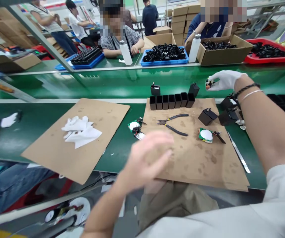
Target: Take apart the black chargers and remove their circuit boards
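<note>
A: So, where was the small circuit part (209, 83)?

B: Pinched in the gloved right hand (225, 80), raised over the green table (122, 84), beyond the row of black housings (171, 101).

A: Which step?

B: Seemingly fitting it into a housing; the next move would call for careful alignment.

A: And the left hand (148, 158)?

B: Bare, fingers loosely spread, its grip released, hovering above the cardboard mat (197, 162) near the pliers (173, 124).

pliers (173, 124) mid-mat; front of mat free.
</note>
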